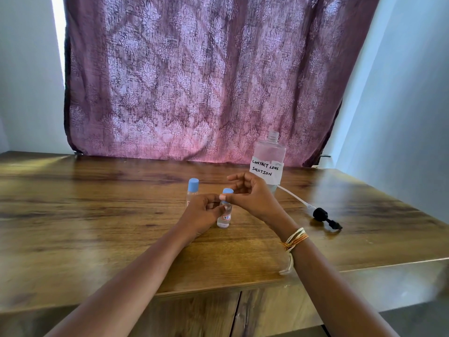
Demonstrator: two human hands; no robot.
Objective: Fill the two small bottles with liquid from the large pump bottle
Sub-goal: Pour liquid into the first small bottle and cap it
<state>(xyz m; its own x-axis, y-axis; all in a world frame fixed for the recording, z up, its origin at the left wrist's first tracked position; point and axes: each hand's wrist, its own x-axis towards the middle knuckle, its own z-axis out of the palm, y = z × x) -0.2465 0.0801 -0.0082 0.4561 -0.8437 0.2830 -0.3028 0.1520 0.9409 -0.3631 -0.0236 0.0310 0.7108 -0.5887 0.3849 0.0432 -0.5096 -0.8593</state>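
Two small clear bottles with blue caps stand mid-table. My left hand (pixel 202 212) grips the nearer small bottle (pixel 224 218), which has a small label and liquid in it. My right hand (pixel 250 193) pinches that bottle's blue cap (pixel 228 190) with thumb and fingers. The other small bottle (pixel 192 190) stands upright just behind my left hand, capped. The large clear bottle (pixel 269 156) labelled "contact lens solution" stands behind my right hand with its neck uncovered. Its black pump head with a white tube (pixel 320 214) lies on the table to the right.
The wooden table (pixel 97 215) ends in a front edge near my forearms, with cabinet doors below. A purple patterned curtain (pixel 206 81) hangs behind the table. White walls stand on both sides.
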